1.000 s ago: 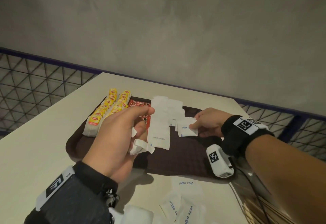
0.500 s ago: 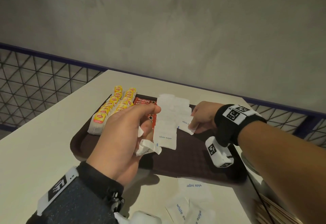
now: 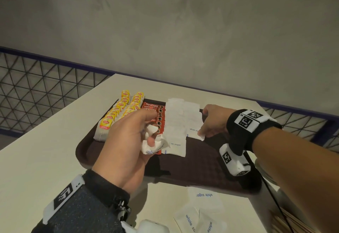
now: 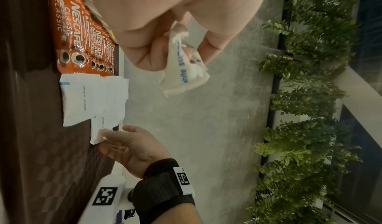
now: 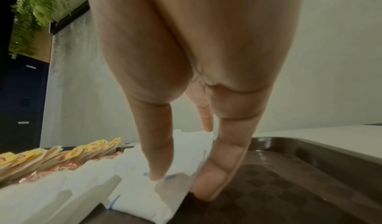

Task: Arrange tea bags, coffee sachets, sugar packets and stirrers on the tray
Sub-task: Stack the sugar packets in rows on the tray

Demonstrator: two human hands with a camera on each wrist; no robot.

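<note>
The right hand (image 3: pixel 213 122) is pressing a sugar packet (image 5: pixel 144 193) onto the tray (image 3: pixel 201 168), with straight fingertips (image 5: pixel 157 175) bearing on its near corner and the thumb lying beside its edge; the packet is lying directly under the fingers, its long axis running away from them toward the far rim, overlapping the second white row. The left hand (image 3: pixel 128 141) is hovering beside the coffee sachets (image 3: pixel 155 115), its curled fingers pinching spare packets (image 4: pixel 184 74), so it is judged to be supplying the next one, though the right hand lies nearer the row's open end.
</note>
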